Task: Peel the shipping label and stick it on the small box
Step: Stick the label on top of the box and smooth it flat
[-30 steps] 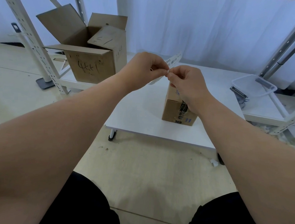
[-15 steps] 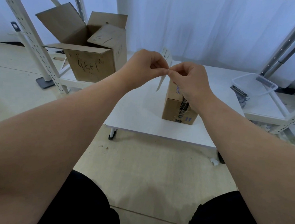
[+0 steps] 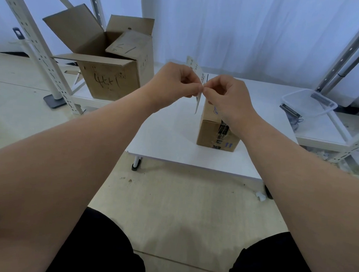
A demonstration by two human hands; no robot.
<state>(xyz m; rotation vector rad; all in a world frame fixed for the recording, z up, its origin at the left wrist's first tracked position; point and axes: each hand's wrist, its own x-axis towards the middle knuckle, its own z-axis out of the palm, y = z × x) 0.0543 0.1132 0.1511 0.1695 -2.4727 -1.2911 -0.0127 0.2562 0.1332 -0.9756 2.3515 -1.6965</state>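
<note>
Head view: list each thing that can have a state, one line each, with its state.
shipping label: off the table, pinched by both hands.
left hand: pinching the label.
right hand: pinching the label.
small box: closed, taped, on the table.
large box: flaps open.

open carton [image 3: 109,79] (scribbled), clear tub [image 3: 305,104]

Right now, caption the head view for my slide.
Left hand and right hand pinch the shipping label near the small box on a white table.

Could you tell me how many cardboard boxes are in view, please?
2: large open box on the left shelf; small box on the white table. More may be hidden.
</note>
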